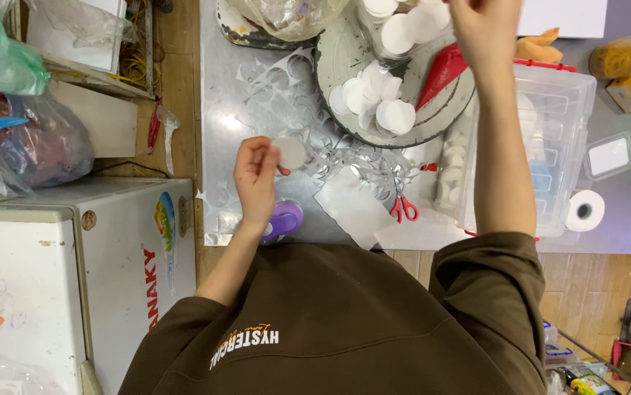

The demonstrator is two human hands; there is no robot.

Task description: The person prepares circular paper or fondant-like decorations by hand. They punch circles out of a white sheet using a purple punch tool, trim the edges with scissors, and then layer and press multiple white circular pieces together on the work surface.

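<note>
1. Head view: our left hand (257,179) pinches a white disc (290,153) above the steel table (220,110).
2. Our right hand (485,29) reaches beyond a clear bin (560,102); grip unclear.
3. Purple punch (284,219) sits beside the left wrist.

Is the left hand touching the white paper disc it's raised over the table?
Touching: the head view shows the left hand pinching the white paper disc between fingertips.

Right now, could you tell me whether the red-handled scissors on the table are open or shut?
Shut: the red-handled scissors lie flat on the metal table, their two handle loops side by side and the blades together.
</note>
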